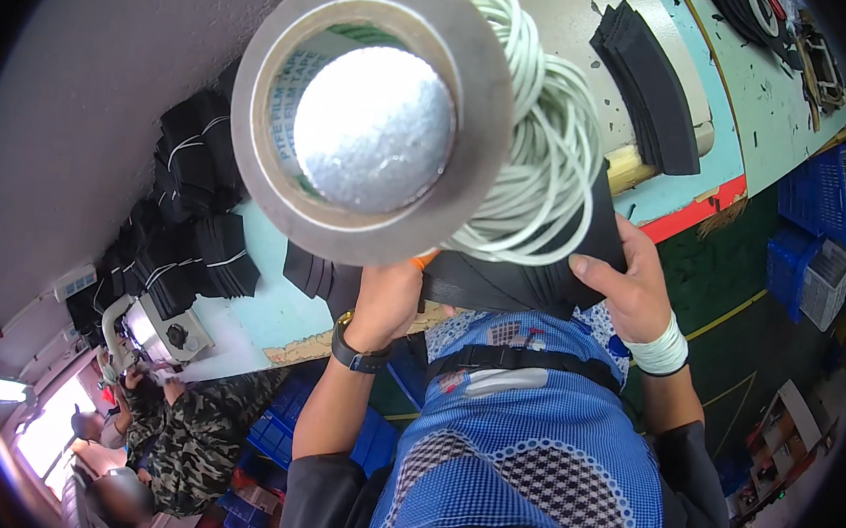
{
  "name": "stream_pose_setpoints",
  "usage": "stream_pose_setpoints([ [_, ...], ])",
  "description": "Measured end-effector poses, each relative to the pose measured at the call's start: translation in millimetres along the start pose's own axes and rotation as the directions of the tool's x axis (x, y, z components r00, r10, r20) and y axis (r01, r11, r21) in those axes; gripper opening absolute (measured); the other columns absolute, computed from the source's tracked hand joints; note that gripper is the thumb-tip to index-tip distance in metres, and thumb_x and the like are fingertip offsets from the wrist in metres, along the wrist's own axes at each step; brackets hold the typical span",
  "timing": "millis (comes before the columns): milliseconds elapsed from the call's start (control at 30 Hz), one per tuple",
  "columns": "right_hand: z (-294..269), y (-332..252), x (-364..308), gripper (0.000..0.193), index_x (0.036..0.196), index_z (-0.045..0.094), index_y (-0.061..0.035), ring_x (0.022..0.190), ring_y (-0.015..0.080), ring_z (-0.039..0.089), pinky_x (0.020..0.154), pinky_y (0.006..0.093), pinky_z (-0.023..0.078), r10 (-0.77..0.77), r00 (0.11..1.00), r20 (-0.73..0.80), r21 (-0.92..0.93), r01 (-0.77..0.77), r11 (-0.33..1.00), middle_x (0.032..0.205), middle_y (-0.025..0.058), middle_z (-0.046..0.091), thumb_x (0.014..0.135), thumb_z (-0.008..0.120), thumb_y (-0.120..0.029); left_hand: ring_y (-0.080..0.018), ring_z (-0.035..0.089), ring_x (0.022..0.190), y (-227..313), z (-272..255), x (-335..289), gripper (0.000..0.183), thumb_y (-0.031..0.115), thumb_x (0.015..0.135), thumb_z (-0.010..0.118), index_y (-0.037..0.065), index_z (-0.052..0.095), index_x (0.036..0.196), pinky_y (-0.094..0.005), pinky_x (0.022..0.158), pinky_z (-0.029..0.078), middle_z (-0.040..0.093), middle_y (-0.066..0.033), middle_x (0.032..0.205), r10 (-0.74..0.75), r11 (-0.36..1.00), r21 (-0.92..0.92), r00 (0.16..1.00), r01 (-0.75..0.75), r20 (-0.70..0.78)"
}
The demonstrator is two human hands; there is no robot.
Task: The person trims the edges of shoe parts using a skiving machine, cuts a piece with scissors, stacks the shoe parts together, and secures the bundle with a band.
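Held work: black flat pieces [515, 282], located at the bench's [242, 320] front edge before the wearer's apron [531, 409], partly covered from view by a large tape roll [479, 135] and a coil of pale cord [552, 165].

Hands are apart. Right hand [640, 284] grips the pieces' right end, thumb on top. Left hand [389, 303] is at their left part; its fingers are mostly hidden behind the roll, so its grip cannot be told.

White cord loops [660, 349] circle the right wrist; a watch [358, 358] is on the left.

A stack of curved black pieces [648, 93] lies beyond the bench's red-trimmed front edge, at right. String-tied black bundles [195, 160] are piled toward the left end.
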State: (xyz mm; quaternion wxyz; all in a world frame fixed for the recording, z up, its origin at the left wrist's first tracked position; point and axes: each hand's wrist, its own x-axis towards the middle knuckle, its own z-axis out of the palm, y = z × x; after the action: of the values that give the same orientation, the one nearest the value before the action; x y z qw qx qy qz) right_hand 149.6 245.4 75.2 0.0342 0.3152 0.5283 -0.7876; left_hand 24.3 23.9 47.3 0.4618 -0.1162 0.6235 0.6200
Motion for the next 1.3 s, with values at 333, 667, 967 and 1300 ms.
stream_pose_setpoints([
  [333,1.9,-1.8,6.4,0.050,0.127,0.052,0.0061,0.108,0.0167,0.056,0.098,0.0303,0.042,-0.029,0.999,-0.013,-0.093,0.028,0.995,0.117,0.0109,0.061,0.082,0.067,-0.009,-0.0216,0.064,0.053,1.6,9.5,-7.0,0.027,0.014,0.100,0.050,-0.010,0.055,0.112,-0.0278,0.035,0.048,0.067,-0.0162,0.084,0.075,0.994,-0.078,0.997,-0.074,0.013],
  [667,-9.7,-30.6,-1.4,0.053,0.129,0.050,0.0077,0.110,0.0170,0.056,0.099,0.0311,0.041,-0.041,0.998,-0.052,-0.143,0.033,0.989,0.119,0.0121,0.061,0.080,0.067,-0.008,-0.0299,0.070,0.065,7.8,16.4,-12.3,0.043,0.016,0.099,0.055,-0.010,0.039,0.130,-0.0309,0.042,0.055,0.065,-0.0234,0.096,-0.062,0.967,-0.223,0.966,0.121,0.252],
  [967,-9.4,-19.4,-8.5,0.052,0.129,0.051,0.0069,0.109,0.0176,0.056,0.099,0.0309,0.041,-0.068,0.996,-0.052,-0.161,0.059,0.985,0.116,0.0116,0.062,0.080,0.065,-0.006,-0.0301,0.072,0.068,18.2,-3.2,-3.8,0.033,0.018,0.100,0.053,-0.015,0.055,0.097,-0.0329,0.049,0.061,0.067,-0.0253,0.084,-0.157,0.977,-0.104,0.956,0.187,0.246],
  [1300,-12.5,-14.0,-12.0,0.055,0.130,0.049,0.0077,0.113,0.0174,0.055,0.099,0.0313,0.042,-0.072,0.994,-0.078,-0.199,0.056,0.978,0.122,0.0131,0.060,0.080,0.068,-0.007,-0.0329,0.072,0.073,10.1,-7.0,-4.6,0.034,0.020,0.102,0.050,-0.013,0.050,0.109,-0.0375,0.058,0.063,0.067,-0.0207,0.088,-0.123,0.961,-0.212,0.962,0.176,0.242],
])
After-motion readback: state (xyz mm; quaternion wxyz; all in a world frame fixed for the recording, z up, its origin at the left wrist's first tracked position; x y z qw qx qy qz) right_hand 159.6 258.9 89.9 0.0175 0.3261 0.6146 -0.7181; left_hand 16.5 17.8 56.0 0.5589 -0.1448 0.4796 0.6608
